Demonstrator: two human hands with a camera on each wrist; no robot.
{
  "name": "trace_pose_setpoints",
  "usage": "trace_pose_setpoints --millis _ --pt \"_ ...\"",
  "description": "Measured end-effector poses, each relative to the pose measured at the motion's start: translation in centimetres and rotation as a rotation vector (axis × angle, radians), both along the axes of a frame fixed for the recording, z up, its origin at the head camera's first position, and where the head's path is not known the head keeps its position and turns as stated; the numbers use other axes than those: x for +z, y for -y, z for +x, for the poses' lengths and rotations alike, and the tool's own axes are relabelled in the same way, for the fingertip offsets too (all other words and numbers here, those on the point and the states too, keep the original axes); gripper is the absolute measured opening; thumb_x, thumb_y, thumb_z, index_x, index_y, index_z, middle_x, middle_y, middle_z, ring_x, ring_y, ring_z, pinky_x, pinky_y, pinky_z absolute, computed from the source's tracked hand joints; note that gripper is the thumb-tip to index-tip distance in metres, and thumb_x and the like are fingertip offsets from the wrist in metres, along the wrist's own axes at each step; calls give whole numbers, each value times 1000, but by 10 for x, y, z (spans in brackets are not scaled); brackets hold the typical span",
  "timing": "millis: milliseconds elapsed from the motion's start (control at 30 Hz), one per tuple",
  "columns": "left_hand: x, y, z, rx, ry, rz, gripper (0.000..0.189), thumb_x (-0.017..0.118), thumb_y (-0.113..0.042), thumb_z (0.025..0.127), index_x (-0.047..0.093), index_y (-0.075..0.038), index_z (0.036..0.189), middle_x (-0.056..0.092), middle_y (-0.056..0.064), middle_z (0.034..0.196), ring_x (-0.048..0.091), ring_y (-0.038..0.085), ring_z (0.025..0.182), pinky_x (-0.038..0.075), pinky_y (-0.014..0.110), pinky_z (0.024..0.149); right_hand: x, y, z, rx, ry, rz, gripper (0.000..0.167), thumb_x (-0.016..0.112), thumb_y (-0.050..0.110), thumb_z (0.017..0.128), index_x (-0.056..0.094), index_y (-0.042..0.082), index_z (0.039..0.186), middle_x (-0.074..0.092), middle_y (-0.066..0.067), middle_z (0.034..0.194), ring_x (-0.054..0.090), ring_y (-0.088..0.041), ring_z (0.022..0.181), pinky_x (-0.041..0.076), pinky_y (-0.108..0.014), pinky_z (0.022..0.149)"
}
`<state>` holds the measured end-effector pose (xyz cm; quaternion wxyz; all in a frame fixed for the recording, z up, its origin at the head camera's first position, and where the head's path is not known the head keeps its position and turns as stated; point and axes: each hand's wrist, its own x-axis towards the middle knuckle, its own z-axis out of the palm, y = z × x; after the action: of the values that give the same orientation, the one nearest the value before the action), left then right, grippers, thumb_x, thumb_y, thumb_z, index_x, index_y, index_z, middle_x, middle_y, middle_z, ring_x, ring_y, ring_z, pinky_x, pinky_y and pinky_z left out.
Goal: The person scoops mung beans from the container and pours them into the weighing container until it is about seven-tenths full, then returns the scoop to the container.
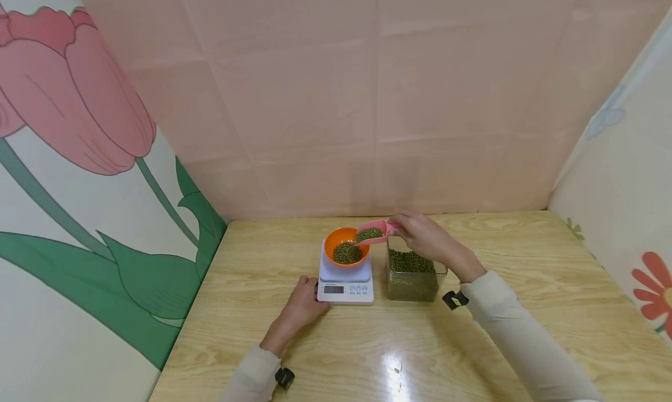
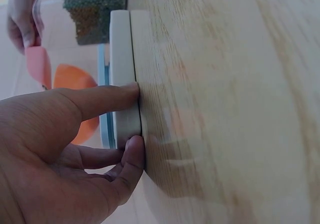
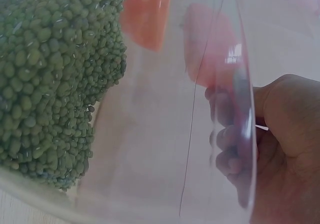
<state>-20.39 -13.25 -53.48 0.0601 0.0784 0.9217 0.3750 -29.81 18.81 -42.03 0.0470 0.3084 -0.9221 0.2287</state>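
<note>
My right hand [image 1: 424, 235] grips a pink scoop [image 1: 374, 229] by its handle. Green mung beans fill the scoop, which is held over the rim of an orange bowl [image 1: 331, 241]. More beans lie in the bowl, which sits on a white kitchen scale [image 1: 346, 297]. At the scale's front left corner, my left hand [image 1: 306, 303] holds its edge; the left wrist view shows the thumb [image 2: 112, 97] along the front side and fingers curled at the corner. In the right wrist view, the right hand's fingers [image 3: 224, 108] show through clear plastic.
A clear container [image 1: 413, 288] of mung beans stands right of the scale, under my right forearm. Behind the wooden table [image 1: 252, 250] rises a pink wall covering [image 1: 315, 98]. Painted flower panels flank both sides.
</note>
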Motion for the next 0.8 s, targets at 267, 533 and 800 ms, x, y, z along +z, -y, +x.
trace_pose_setpoints --millis 267,533,800 --pt "1 -1 1 5 8 0 57 87 -11 86 65 6 135 60 16 118 52 23 102 51 44 93 1 3 0 11 -5 5 22 64 11 106 73 -1 122 72 -13 115 71 -29 105 59 -49 91" --pt "0 0 1 0 2 5 55 87 -10 86 66 5 134 61 15 117 51 23 102 51 44 92 1 4 0 21 -18 16 22 66 13 105 73 0 121 72 -11 109 70 -24 99 60 -46 88" --pt "0 -1 1 4 -1 15 53 87 -10 85 66 6 132 59 15 115 51 23 100 51 44 92 2 4 -1 27 -31 23 20 66 12 105 74 0 120 72 -11 109 70 -25 99 59 -47 88"
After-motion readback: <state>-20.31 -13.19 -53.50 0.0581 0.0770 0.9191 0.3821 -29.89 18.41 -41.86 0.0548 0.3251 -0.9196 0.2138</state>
